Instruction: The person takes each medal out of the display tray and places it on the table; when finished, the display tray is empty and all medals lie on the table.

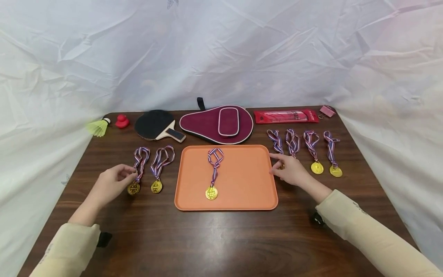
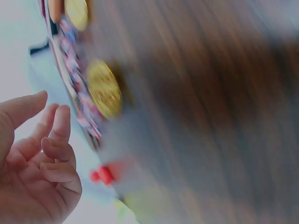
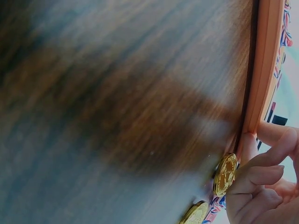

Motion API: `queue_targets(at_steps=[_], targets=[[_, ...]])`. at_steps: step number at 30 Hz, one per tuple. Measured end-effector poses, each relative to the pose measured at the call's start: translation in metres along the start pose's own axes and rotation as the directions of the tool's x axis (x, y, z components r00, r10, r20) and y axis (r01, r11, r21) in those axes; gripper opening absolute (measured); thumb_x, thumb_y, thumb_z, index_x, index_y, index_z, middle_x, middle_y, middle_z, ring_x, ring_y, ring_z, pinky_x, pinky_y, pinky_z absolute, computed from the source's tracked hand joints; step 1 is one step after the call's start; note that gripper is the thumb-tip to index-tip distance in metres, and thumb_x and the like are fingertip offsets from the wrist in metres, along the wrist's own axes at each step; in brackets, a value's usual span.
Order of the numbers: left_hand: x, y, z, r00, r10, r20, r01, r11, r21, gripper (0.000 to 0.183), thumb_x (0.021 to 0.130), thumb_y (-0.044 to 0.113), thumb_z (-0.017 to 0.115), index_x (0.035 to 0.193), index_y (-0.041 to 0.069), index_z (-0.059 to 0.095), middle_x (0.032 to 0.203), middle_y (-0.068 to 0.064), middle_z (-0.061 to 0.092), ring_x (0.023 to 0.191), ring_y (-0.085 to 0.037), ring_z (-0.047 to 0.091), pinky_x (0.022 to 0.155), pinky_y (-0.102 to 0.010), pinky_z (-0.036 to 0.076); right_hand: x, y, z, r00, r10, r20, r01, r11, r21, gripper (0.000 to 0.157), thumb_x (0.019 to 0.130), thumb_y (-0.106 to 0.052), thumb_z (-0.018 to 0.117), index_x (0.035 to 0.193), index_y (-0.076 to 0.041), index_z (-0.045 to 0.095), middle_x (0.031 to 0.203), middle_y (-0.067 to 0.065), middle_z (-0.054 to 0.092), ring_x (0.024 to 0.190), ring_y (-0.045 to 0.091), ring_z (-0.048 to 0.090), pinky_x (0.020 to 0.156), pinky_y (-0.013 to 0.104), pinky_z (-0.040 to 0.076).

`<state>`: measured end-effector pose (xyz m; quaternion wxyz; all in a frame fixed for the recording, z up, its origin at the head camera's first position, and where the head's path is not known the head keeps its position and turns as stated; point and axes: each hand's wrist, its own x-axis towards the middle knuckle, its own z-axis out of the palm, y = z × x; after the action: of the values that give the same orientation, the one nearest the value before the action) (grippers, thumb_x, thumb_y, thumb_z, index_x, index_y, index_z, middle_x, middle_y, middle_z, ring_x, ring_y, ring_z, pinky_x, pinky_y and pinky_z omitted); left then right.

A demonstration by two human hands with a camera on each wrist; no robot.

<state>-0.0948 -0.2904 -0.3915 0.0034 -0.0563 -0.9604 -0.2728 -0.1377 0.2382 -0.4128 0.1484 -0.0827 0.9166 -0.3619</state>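
An orange tray [image 1: 249,181] lies mid-table with a gold medal [image 1: 211,193] on a striped ribbon in it. My right hand [image 1: 290,169] pinches the tray's right rim, its thumb and a finger at the edge; in the right wrist view, the tray's side [image 3: 266,70] meets those fingertips. One nearby gold medal [image 3: 225,175] is close by that hand, partly covered in the head view. Over at the left, my left hand [image 1: 112,182] hovers beside the leftmost medal [image 1: 133,188], thumb and fingertips near its ribbon. The left wrist view shows these fingers loosely bent, holding nothing.
Another medal [image 1: 157,186] lies left of the tray; several more, including one medal [image 1: 317,167], lie to its right. Along the back are a shuttlecock [image 1: 98,127], rubber duck [image 1: 122,121], table tennis bat [image 1: 154,125], maroon bat case [image 1: 204,122], red packet [image 1: 286,116] and pink binder clip [image 1: 327,111].
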Motion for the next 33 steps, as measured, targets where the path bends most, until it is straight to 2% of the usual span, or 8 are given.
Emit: queue_targets(at_steps=[4, 7, 12, 16, 21, 25, 29, 33], targets=[[0.005, 0.031, 0.014, 0.997, 0.070, 0.026, -0.070, 0.997, -0.032, 0.020, 0.085, 0.028, 0.062, 0.096, 0.012, 0.063, 0.072, 0.000, 0.059, 0.061, -0.015, 0.052, 0.051, -0.027, 0.039, 0.000, -0.001, -0.002, 1.000, -0.001, 0.007, 0.001, 1.000, 0.005, 0.057, 0.082, -0.016, 0.065, 0.134, -0.010, 0.042, 0.076, 0.001, 0.064, 0.051, 0.018, 0.053, 0.047, 0.032, 0.040], [0.007, 0.053, 0.027, 0.987, 0.150, 0.053, -0.148, 0.988, -0.053, 0.017, 0.083, 0.026, 0.064, 0.095, 0.014, 0.064, 0.070, 0.004, 0.056, 0.056, -0.012, 0.047, 0.050, -0.026, 0.038, 0.000, 0.000, -0.002, 1.000, 0.001, 0.005, -0.001, 1.000, 0.006, 0.057, 0.083, -0.015, 0.065, 0.134, -0.010, 0.041, 0.076, 0.001, 0.064, 0.051, 0.018, 0.053, 0.046, 0.032, 0.040], [0.006, 0.085, 0.052, 0.954, 0.258, 0.151, -0.237, 0.961, -0.141, 0.016, 0.080, 0.022, 0.068, 0.094, 0.014, 0.064, 0.068, 0.009, 0.054, 0.052, -0.009, 0.046, 0.048, -0.024, 0.038, 0.000, 0.000, -0.001, 1.000, 0.005, 0.007, -0.005, 1.000, 0.005, 0.056, 0.083, -0.015, 0.064, 0.134, -0.010, 0.041, 0.076, 0.001, 0.064, 0.050, 0.018, 0.053, 0.046, 0.032, 0.040], [0.004, 0.103, 0.070, 0.925, 0.296, 0.236, -0.256, 0.948, -0.188, 0.020, 0.077, 0.023, 0.071, 0.094, 0.014, 0.063, 0.068, 0.009, 0.053, 0.056, -0.008, 0.048, 0.052, -0.023, 0.040, 0.000, -0.001, 0.000, 1.000, 0.005, 0.006, -0.005, 1.000, 0.004, 0.056, 0.083, -0.014, 0.064, 0.134, -0.010, 0.041, 0.076, 0.002, 0.064, 0.050, 0.018, 0.052, 0.046, 0.032, 0.040], [0.004, 0.118, 0.087, 0.916, 0.290, 0.279, -0.241, 0.950, -0.196, 0.023, 0.075, 0.024, 0.073, 0.093, 0.014, 0.063, 0.067, 0.010, 0.053, 0.060, -0.007, 0.049, 0.057, -0.023, 0.041, 0.001, -0.002, 0.001, 1.000, 0.004, 0.008, -0.004, 1.000, 0.009, 0.057, 0.082, -0.015, 0.065, 0.134, -0.010, 0.041, 0.076, 0.002, 0.064, 0.050, 0.018, 0.052, 0.046, 0.031, 0.040], [0.005, 0.126, 0.095, 0.924, 0.248, 0.290, -0.200, 0.962, -0.187, 0.025, 0.074, 0.026, 0.074, 0.093, 0.013, 0.063, 0.066, 0.008, 0.052, 0.059, -0.007, 0.048, 0.055, -0.024, 0.041, 0.001, -0.003, 0.000, 1.000, 0.001, 0.005, -0.001, 1.000, 0.017, 0.057, 0.082, -0.014, 0.065, 0.134, -0.011, 0.042, 0.076, 0.003, 0.064, 0.050, 0.018, 0.052, 0.046, 0.031, 0.040], [0.007, 0.135, 0.098, 0.938, 0.179, 0.296, -0.140, 0.979, -0.147, 0.028, 0.072, 0.029, 0.075, 0.091, 0.014, 0.063, 0.063, 0.009, 0.051, 0.057, -0.007, 0.047, 0.054, -0.026, 0.040, 0.001, -0.004, 0.000, 1.000, -0.003, 0.003, 0.003, 1.000, 0.015, 0.056, 0.083, -0.015, 0.065, 0.134, -0.011, 0.042, 0.076, 0.003, 0.064, 0.049, 0.018, 0.053, 0.046, 0.032, 0.040], [0.010, 0.144, 0.102, 0.938, 0.139, 0.317, -0.097, 0.985, -0.142, 0.032, 0.068, 0.032, 0.078, 0.090, 0.014, 0.062, 0.062, 0.007, 0.052, 0.055, -0.008, 0.047, 0.054, -0.028, 0.039, 0.000, -0.003, -0.001, 1.000, 0.009, 0.005, -0.009, 1.000, 0.010, 0.057, 0.082, -0.015, 0.065, 0.134, -0.011, 0.041, 0.076, 0.003, 0.064, 0.049, 0.018, 0.052, 0.046, 0.032, 0.040]])
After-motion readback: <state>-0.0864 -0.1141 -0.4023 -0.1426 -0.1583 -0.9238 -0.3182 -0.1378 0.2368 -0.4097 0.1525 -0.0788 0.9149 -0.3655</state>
